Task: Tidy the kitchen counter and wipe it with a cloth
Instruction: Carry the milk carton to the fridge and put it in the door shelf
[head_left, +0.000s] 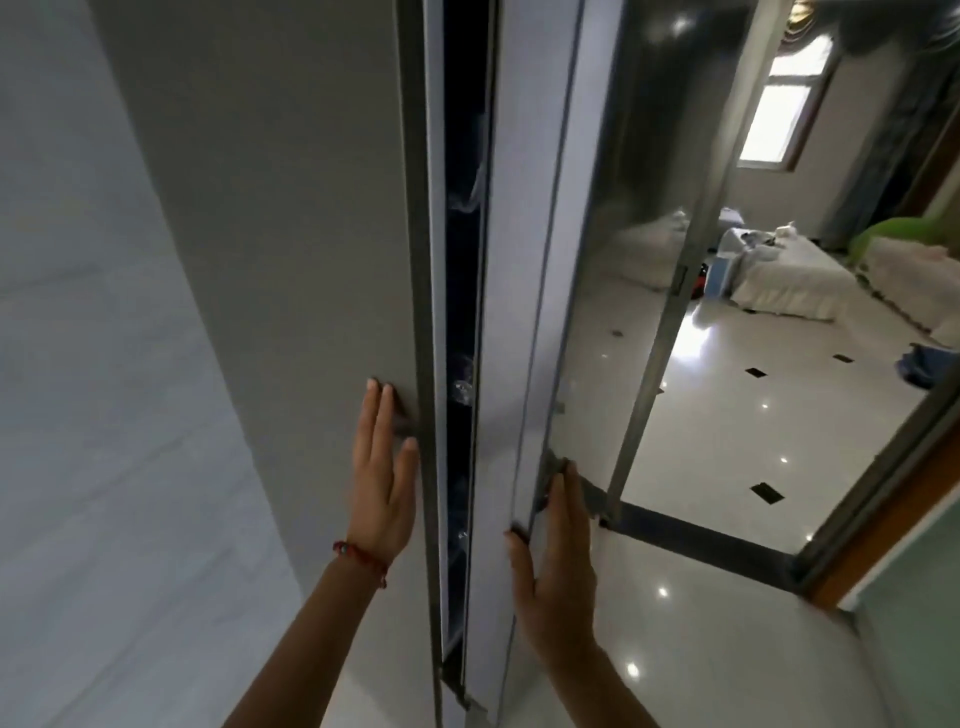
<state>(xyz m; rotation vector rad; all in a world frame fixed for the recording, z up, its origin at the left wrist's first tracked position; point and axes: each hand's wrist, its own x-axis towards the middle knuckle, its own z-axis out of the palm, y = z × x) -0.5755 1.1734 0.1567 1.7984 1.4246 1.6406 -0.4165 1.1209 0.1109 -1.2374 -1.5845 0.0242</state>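
Note:
A tall grey two-door fridge fills the middle of the head view. Its left door (291, 208) and right door (519, 260) stand slightly ajar, with a narrow dark gap (462, 312) between them where dim shapes of stored items show. My left hand (382, 488), with a red bracelet at the wrist, lies flat against the left door near its edge, fingers straight. My right hand (556, 571) holds the edge of the right door, thumb on the inner side and fingers on the glossy front. No counter or cloth is in view.
A pale wall (93, 364) runs along the left. To the right a metal-framed glass door (670, 312) opens onto a glossy tiled floor (727, 441), a white bed (789, 280) and a bright window (779, 114). A wooden door frame (909, 509) stands at the far right.

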